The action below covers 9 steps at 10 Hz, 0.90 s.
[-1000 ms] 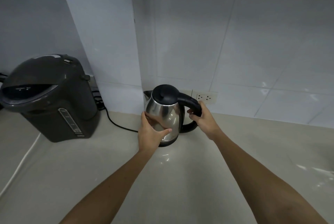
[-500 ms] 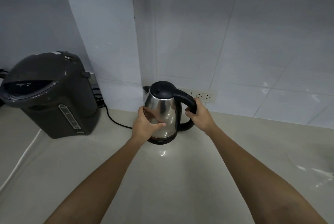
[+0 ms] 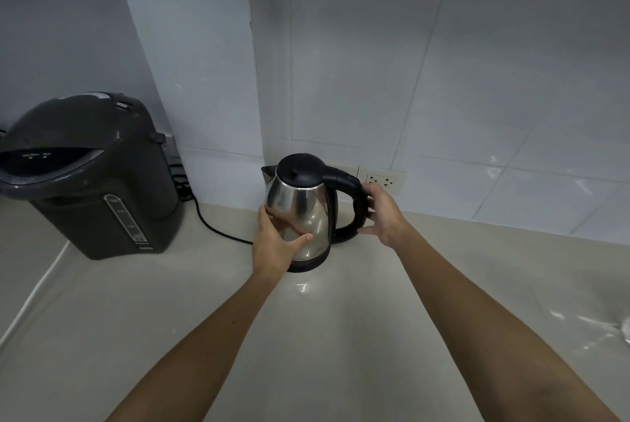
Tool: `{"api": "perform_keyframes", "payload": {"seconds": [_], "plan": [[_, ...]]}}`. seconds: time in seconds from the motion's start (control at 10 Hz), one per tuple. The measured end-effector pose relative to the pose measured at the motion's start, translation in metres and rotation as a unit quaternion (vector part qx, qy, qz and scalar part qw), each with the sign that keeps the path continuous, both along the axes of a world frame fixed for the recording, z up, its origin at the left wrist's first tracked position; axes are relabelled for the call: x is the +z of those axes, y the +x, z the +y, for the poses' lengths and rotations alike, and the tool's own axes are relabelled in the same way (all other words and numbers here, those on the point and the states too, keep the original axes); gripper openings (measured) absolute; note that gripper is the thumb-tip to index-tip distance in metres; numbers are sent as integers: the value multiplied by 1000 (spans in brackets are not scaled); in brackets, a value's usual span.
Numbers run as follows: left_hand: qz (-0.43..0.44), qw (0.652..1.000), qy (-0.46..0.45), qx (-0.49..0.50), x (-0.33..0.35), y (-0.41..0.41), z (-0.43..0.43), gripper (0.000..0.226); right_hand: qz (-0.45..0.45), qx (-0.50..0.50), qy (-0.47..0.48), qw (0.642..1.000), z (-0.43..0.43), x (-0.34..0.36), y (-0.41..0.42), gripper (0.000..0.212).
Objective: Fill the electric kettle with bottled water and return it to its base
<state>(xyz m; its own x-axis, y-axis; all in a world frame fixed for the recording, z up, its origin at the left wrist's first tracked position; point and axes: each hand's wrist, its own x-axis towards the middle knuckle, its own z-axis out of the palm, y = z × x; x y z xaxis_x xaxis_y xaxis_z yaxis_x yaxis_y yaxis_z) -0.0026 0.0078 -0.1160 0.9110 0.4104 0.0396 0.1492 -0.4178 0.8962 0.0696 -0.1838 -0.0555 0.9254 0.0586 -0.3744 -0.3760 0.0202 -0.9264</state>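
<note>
The steel electric kettle (image 3: 300,213), with its black lid shut, stands upright on its black base (image 3: 308,264) on the counter near the wall corner. My left hand (image 3: 274,244) cups the kettle's steel body from the front left, thumb across it. My right hand (image 3: 381,213) is beside the black handle (image 3: 354,196); its fingers are spread and only touch the handle's outer side. No water bottle is clearly in view.
A large dark hot-water dispenser (image 3: 88,179) stands at the left. A black cord (image 3: 211,227) runs along the counter to the kettle base. A wall socket (image 3: 383,179) sits behind the handle. Something clear and shiny (image 3: 625,329) shows at the right edge.
The kettle has moved back toward the wall corner and now rests on its base. My right hand has loosened from a closed grip on the handle; my left hand stays on the body.
</note>
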Motion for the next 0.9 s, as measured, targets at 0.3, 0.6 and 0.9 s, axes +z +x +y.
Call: {"api": "perform_keyframes", "payload": {"seconds": [0.3,0.6,0.9], "plan": [[8,1000,1,-6,-2,0,1,111,3,-37,-37,999,8,4,1,26],[21,999,38,-12,5,0,0,112,-7,-17,-88,996,9,12,-11,34],[-98,961,259,-2,47,-16,-50,87,-190,68,-529,824,-66,20,-42,50]]}}
